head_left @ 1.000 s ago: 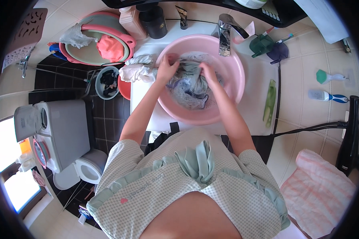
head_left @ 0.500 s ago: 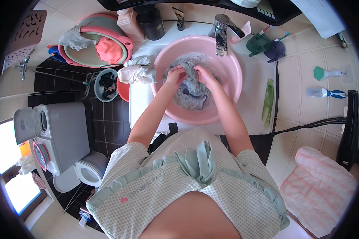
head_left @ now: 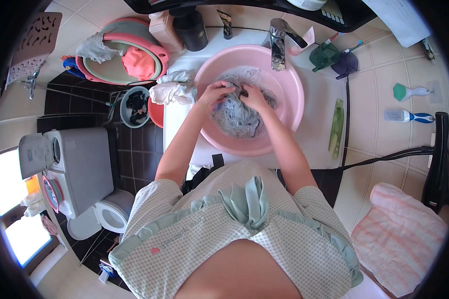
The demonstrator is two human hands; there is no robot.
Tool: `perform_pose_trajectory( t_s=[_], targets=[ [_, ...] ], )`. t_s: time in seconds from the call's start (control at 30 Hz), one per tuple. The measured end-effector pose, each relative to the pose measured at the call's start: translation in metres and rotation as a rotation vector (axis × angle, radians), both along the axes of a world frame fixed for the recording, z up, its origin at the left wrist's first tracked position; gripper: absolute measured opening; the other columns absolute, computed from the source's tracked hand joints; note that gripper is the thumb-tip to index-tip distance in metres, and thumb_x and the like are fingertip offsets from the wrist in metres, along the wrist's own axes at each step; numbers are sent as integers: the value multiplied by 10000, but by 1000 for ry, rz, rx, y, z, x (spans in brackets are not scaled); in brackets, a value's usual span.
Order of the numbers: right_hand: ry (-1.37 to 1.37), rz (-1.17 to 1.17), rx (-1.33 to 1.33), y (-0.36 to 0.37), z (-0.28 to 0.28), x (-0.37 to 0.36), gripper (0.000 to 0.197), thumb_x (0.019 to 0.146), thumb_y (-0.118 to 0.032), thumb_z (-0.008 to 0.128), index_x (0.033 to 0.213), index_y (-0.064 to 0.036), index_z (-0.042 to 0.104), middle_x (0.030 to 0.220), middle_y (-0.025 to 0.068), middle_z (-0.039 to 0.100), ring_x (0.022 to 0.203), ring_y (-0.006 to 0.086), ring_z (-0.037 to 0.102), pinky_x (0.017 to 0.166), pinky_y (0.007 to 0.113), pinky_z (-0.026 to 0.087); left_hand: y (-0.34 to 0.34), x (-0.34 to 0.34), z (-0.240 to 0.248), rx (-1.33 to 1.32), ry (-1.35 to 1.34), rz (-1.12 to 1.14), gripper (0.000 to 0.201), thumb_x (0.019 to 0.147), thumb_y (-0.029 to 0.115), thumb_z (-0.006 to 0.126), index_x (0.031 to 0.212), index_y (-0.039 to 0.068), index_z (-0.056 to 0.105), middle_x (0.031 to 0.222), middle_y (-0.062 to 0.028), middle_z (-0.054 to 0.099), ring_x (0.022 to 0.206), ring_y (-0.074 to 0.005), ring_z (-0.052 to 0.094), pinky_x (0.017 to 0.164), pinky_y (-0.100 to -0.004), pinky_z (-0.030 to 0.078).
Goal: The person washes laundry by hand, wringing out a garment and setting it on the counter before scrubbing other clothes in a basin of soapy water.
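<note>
A pink basin (head_left: 290, 112) holds sudsy water and a wet grey cloth (head_left: 240, 113), partly sunk in the foam. My left hand (head_left: 217, 93) has its fingers bent and pinches the upper left of the cloth. Close beside it, my right hand (head_left: 255, 97) is closed on the bunched top of the same cloth, fingertips tucked into its folds. Foam covers much of the cloth, so its full shape is hidden. Above the basin's back rim hangs a chrome faucet (head_left: 278, 47).
White cloths (head_left: 172, 89) lie on the counter left of the basin. A green soap tray (head_left: 336, 128) and cups with toothbrushes (head_left: 325, 56) are at the right. Bottles (head_left: 189, 32) line the back; a pink-rimmed tub (head_left: 162, 55) with a coral cloth stands at far left.
The lifted grey cloth has been lowered and spread lower into the suds. My left hand has shifted slightly left, and my right hand has turned its fingers down into the folds.
</note>
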State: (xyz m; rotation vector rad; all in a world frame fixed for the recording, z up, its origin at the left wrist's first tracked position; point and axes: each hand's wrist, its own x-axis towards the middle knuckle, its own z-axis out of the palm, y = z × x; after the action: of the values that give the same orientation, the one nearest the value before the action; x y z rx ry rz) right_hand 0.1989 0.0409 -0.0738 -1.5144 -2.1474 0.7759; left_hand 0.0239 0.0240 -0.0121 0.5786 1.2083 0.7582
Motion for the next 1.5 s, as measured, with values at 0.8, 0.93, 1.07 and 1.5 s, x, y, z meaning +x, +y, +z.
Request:
perform_pose_trajectory(
  t_s=[0.8, 0.93, 1.07, 1.5],
  targets=[
    [645, -891, 51, 38, 4, 37, 358, 816, -233, 362, 920, 45, 562, 929, 254, 565, 878, 383, 526, 789, 389, 395, -13, -1, -40, 226, 259, 522, 392, 651, 81, 641, 988, 49, 443, 991, -113, 538, 901, -249, 527, 760, -344, 421],
    [395, -832, -170, 27, 27, 44, 314, 792, -265, 411, 910, -29, 581, 924, 200, 578, 836, 353, 546, 755, 402, 410, -37, -2, -8, 564, 938, 19, 521, 576, 59, 663, 1032, 118, 417, 940, -158, 485, 932, -339, 483, 803, -369, 435],
    [-73, -638, -203, 14, 52, 28, 293, 764, -276, 476, 976, -104, 581, 984, 137, 570, 923, 290, 531, 794, 385, 399, -45, 4, 2, 588, 1266, -455, 611, 594, 58, 651, 1158, 116, 423, 1111, -140, 410, 1038, -304, 426, 829, -395, 431],
    [-518, 139, -83, 14, 51, 30, 318, 728, -404, 572, 800, -100, 627, 750, 84, 616, 779, 248, 580, 782, 365, 400, -15, 2, -28, 672, 1317, -612, 316, 735, 210, 570, 998, 54, 491, 1038, -147, 528, 939, -297, 536, 743, -400, 466]
  ],
)
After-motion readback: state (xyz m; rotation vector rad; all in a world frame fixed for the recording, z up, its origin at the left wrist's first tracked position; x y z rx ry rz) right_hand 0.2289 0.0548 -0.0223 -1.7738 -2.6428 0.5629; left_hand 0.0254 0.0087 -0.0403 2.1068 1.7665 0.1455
